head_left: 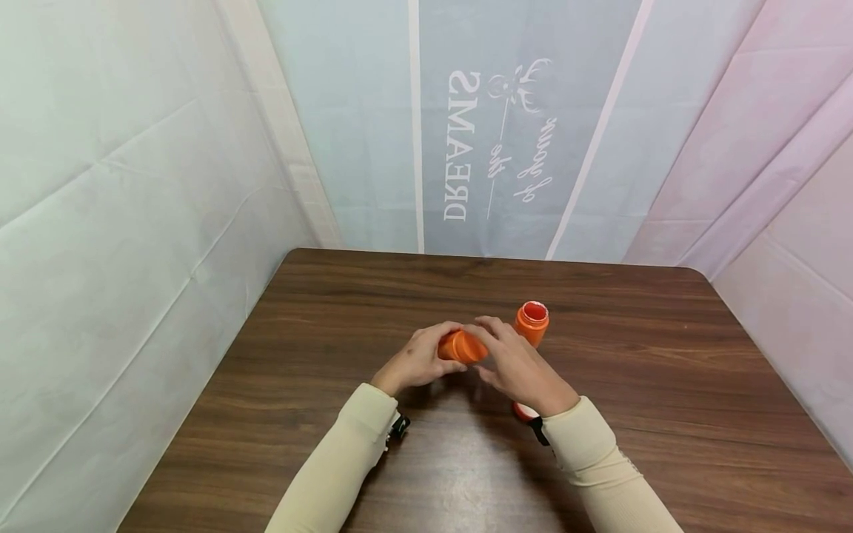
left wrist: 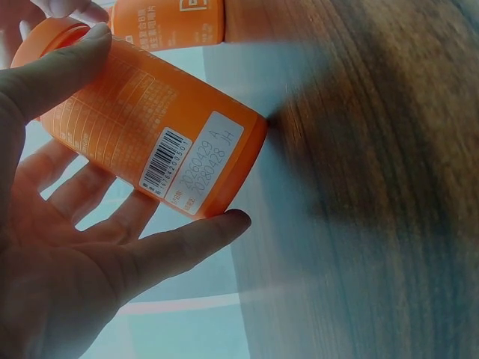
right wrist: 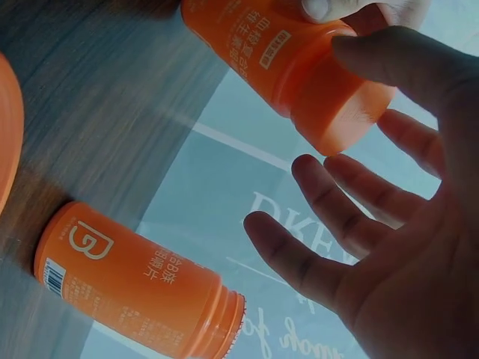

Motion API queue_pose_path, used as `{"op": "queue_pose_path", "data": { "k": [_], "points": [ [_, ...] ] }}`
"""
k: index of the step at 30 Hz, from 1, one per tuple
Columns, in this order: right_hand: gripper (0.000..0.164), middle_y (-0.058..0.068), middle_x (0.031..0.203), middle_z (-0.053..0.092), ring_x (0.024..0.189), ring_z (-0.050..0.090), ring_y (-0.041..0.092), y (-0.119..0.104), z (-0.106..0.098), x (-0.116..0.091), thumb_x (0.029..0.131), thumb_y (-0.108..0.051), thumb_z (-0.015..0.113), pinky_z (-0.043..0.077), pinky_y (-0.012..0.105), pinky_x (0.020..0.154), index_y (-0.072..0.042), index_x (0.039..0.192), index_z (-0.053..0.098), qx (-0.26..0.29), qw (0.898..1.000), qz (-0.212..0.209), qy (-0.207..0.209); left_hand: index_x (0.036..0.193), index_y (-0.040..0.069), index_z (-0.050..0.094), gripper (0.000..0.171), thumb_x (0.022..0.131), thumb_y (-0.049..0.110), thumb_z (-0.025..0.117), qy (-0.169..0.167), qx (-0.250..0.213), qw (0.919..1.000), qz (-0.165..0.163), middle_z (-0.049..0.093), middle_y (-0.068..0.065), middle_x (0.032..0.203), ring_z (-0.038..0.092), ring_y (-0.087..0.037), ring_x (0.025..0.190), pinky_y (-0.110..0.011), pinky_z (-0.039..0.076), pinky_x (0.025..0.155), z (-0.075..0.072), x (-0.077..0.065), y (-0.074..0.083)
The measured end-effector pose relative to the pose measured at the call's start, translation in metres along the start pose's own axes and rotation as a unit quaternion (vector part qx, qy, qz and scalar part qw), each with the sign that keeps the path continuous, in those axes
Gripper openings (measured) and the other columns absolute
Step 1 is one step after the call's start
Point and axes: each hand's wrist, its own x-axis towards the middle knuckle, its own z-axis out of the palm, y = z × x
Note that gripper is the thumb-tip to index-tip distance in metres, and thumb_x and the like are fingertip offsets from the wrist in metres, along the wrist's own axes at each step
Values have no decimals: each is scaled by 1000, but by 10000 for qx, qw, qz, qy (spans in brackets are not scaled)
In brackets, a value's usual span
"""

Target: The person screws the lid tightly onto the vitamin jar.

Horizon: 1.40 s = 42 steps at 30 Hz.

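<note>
My left hand (head_left: 421, 358) grips a capped orange pill bottle (left wrist: 150, 123), tilted, its thumb across the shoulder near the cap. A barcode and a white date label show on its side in the left wrist view. Beside the orange cap (right wrist: 340, 105) is my right hand (head_left: 516, 366), its fingers spread loosely around it and the thumb tip overlapping its edge in the right wrist view. A second orange bottle (head_left: 531, 324) stands uncapped on the table just beyond the right hand, its mouth showing a red inside and a whitish rim.
A loose orange-red cap (head_left: 524, 411) with a white inside lies on the wooden table (head_left: 373, 296), partly hidden under the right wrist. Pale cloth walls (head_left: 133, 185) rise along the left, back and right of the table.
</note>
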Motion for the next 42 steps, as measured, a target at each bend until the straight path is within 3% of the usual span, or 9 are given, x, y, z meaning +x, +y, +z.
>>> {"op": "queue_pose_path", "data": {
  "k": [11,22,30,37,42],
  "points": [
    [63,13,119,58,100,61,29,-1,2,0,74,-3,86,55,43,84,-5,131,59,-52,9999,-7,90,131,12,58,55,83,15,83,132,0,9998,149,65,-2,117,61,-15,97,-30,51,84,2,1,-1],
    [54,13,108,58,86,58,20,-3,4,1,85,-18,81,54,34,73,0,131,58,113,9989,454,32,132,12,57,54,84,15,83,60,-33,9999,75,64,-2,119,60,-14,99,-29,51,86,1,2,-2],
    [55,11,102,59,81,53,18,-1,5,4,87,-28,79,50,31,69,1,129,57,135,9966,802,-93,130,13,58,52,84,13,82,32,-48,9999,99,65,-3,117,60,-15,97,-31,51,85,-1,2,0],
    [72,17,125,56,96,62,30,1,3,3,80,-31,86,56,41,77,-8,140,53,-194,9991,363,78,134,12,56,56,85,20,82,-15,78,10000,44,64,-2,119,60,-15,98,-31,51,87,-1,3,0],
    [68,16,126,57,97,63,32,3,2,3,78,-21,87,55,46,79,-11,138,56,-313,9994,76,128,135,11,56,57,84,18,83,13,125,9999,79,64,-3,117,60,-15,96,-29,51,84,-1,3,-1]
  ]
}}
